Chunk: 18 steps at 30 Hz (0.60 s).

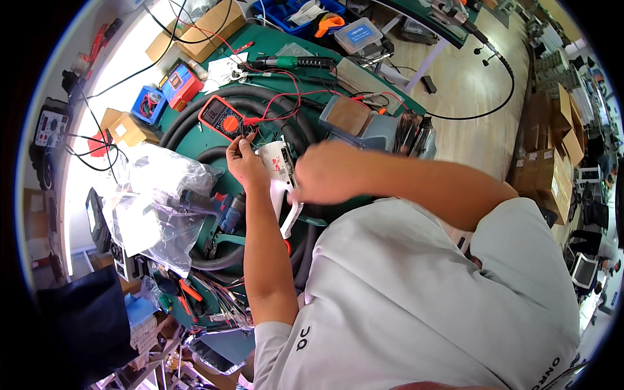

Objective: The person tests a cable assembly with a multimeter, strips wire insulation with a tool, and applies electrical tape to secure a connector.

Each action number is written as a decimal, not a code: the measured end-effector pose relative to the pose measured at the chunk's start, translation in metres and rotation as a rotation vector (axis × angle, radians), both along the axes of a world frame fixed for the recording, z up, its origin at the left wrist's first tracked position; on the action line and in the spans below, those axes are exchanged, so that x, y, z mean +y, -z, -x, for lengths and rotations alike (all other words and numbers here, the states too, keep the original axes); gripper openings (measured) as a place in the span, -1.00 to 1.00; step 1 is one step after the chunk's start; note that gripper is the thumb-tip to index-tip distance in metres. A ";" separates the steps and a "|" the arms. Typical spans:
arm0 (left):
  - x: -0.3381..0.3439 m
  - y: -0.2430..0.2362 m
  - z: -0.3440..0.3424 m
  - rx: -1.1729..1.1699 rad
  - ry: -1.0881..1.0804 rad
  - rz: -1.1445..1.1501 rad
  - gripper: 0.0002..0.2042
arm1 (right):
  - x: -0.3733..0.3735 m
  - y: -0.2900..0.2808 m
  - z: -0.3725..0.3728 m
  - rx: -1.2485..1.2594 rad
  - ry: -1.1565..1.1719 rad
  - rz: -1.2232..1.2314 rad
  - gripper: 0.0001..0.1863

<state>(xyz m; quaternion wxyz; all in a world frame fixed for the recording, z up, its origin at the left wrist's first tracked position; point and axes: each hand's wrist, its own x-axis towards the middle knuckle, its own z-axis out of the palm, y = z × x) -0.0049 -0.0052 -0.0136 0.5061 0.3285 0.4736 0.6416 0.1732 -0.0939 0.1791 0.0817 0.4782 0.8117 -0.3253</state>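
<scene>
My left hand (247, 164) is closed in a pinch beside the lower edge of an orange and black multimeter (223, 117); what lies between the fingertips is too small to make out. To the right of that hand is a white device (273, 160) with red handwriting and a metal strip on its side. My right hand (330, 172) is curled up close against the device's right side, blurred by motion, and its grip is hidden. Below it a white curved handle (292, 220) points down. Red test leads (286, 112) run from the multimeter to the right.
Thick black cable (185, 127) coils around the work area on the green mat. A blue cordless drill (229, 211) and clear plastic bags (172, 175) lie left of my forearm. A green-handled tool (286, 62) and a grey plastic box (351, 116) are at the far side.
</scene>
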 end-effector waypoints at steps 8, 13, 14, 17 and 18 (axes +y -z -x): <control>0.001 -0.019 -0.006 0.086 -0.021 0.032 -0.90 | 0.121 0.072 -0.186 -0.076 0.233 -0.369 -0.72; 0.001 -0.026 -0.012 0.111 -0.040 0.094 -0.89 | 0.139 0.167 -0.230 -0.074 -0.006 -0.336 -0.59; 0.001 -0.031 -0.013 0.090 -0.034 0.108 -0.88 | 0.138 0.178 -0.232 -0.047 -0.029 -0.349 -0.58; 0.001 -0.044 -0.014 0.055 -0.030 0.156 -0.86 | 0.141 0.196 -0.232 0.008 -0.089 -0.369 -0.56; 0.000 -0.042 -0.013 0.017 -0.024 0.169 -0.84 | 0.140 0.194 -0.233 0.001 -0.110 -0.357 -0.57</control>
